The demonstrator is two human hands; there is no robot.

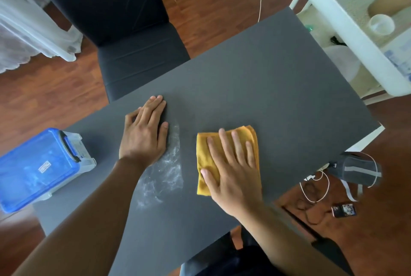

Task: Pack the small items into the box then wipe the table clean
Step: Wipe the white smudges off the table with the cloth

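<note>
At the far left, a clear plastic storage box with a blue lid clipped shut sits on the left corner of the dark grey table, part of its base overhanging the table's edge. Contents cannot be made out through the lid. Right of the box lies a strip of bare tabletop, then the left hand, palm down and flat on the surface, fingers together and extended, holding nothing; its fingertips reach close to the far edge. Just beside that hand's right side, a whitish powdery smear runs toward the near edge. A narrow bare gap separates the smear from a folded yellow cloth. The right hand presses flat on the cloth, fingers spread, covering most of it. Beyond the cloth, the right and far portions of the table are open surface out to the edges. A dark chair stands against the far edge. A grey face mask sits off the right corner, and a white shelf unit stands near the right edge
</note>
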